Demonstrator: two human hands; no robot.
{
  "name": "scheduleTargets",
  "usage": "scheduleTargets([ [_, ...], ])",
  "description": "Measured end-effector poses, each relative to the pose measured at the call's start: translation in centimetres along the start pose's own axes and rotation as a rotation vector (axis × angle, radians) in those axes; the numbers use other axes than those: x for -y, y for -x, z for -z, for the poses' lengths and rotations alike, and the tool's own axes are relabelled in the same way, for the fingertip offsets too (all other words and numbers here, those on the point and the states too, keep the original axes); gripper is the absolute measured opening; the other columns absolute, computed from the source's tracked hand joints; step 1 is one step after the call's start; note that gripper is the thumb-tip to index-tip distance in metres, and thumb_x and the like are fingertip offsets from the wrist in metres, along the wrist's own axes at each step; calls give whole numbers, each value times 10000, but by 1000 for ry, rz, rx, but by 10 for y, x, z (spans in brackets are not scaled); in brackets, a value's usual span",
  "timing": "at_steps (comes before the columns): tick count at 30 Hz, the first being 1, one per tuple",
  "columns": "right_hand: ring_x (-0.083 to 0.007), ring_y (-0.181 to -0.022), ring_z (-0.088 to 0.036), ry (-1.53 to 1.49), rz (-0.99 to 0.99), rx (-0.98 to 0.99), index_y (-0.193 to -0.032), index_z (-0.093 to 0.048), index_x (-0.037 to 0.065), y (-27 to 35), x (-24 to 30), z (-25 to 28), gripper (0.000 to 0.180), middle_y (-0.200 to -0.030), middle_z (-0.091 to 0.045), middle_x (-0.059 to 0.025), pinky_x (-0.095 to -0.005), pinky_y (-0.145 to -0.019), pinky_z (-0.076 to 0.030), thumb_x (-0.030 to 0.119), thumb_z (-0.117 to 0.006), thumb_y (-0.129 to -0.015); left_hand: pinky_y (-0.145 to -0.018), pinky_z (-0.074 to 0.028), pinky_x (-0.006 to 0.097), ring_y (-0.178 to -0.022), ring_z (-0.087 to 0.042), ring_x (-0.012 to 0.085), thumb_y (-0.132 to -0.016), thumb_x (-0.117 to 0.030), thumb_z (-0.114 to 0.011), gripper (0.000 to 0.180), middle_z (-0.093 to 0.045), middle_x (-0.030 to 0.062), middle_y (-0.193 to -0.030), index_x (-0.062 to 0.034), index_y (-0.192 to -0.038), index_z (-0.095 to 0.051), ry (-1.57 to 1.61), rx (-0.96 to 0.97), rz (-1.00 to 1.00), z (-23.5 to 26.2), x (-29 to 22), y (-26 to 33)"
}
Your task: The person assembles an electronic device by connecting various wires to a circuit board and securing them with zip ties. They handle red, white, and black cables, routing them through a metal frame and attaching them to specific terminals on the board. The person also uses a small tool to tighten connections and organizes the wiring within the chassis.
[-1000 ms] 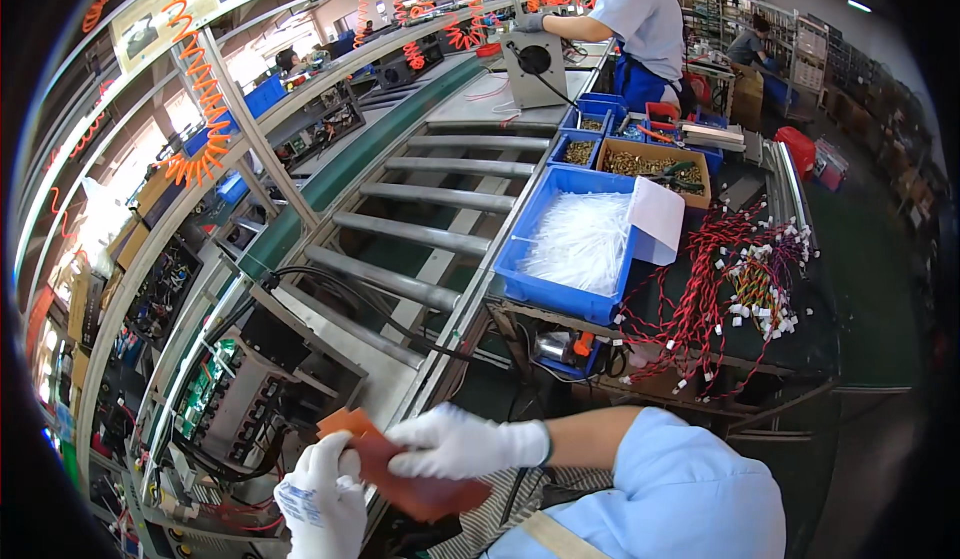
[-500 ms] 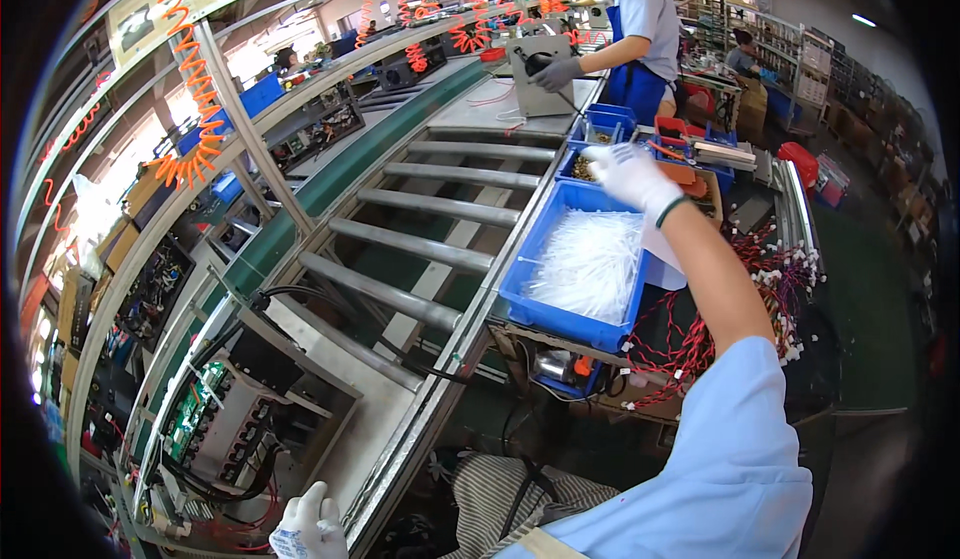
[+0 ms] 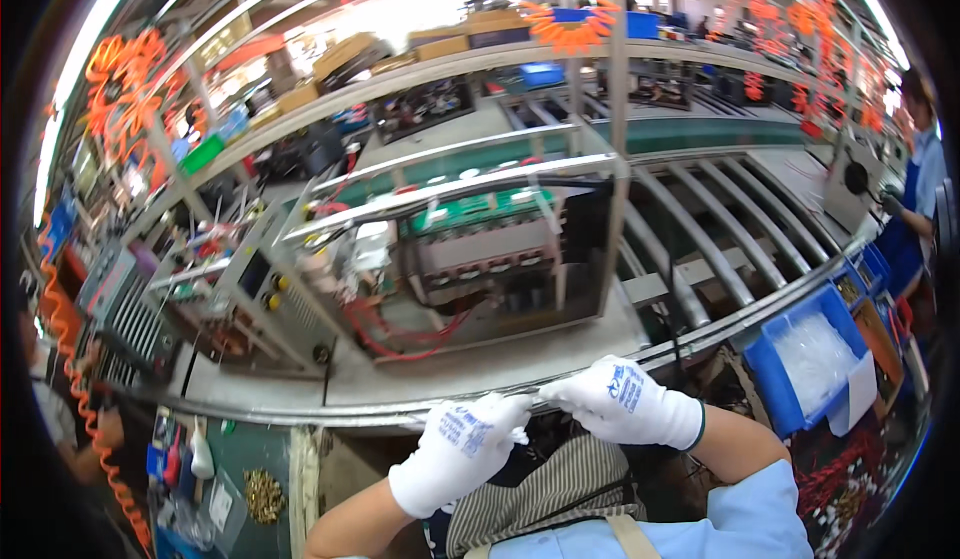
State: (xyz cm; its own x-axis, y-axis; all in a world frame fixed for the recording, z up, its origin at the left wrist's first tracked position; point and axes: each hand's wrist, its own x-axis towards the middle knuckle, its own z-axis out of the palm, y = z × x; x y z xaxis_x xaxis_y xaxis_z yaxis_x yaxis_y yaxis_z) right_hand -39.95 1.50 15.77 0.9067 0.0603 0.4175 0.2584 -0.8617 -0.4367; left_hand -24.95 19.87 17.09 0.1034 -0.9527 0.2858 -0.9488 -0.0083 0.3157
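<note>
Pinching something small and pale between both white knit-gloved hands: left hand (image 3: 462, 449) and right hand (image 3: 625, 404) meet fingertip to fingertip just above your lap, at the bench's steel edge rail (image 3: 300, 414). Can't tell what the item is. Keep it taut and close. Beyond: open metal chassis with red wiring (image 3: 480, 269); blue plastic bin of clear bags (image 3: 800, 359) right, clear of your hands.

Item pinched between left hand (image 3: 462, 449) and right hand (image 3: 622, 404) too small to identify; forearms cut off below.
</note>
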Motion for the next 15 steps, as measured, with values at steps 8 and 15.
scheduleTargets([
  [8,-38,-567,-553,-435,-447,-520,-1190,-654,18,-58,-26,18,297,-692,-653,-41,-201,-545,-470,29,-529,-921,-489,-412,221,-558,-513,63,-955,-119,-490,305,-647,40,-686,23,-1189,-626,451,-661,349,34,114,-22],
  [15,-259,-685,-688,-178,-300,-549,-1052,-709,61,-151,-59,3,246,-784,-691,-144,-340,-650,-530,133,-544,-885,-364,-270,189,-390,-327,39,-990,-174,-474,291,-648,92,-750,2,-1211,-542,1199,-576,566,79,156,-80],
])
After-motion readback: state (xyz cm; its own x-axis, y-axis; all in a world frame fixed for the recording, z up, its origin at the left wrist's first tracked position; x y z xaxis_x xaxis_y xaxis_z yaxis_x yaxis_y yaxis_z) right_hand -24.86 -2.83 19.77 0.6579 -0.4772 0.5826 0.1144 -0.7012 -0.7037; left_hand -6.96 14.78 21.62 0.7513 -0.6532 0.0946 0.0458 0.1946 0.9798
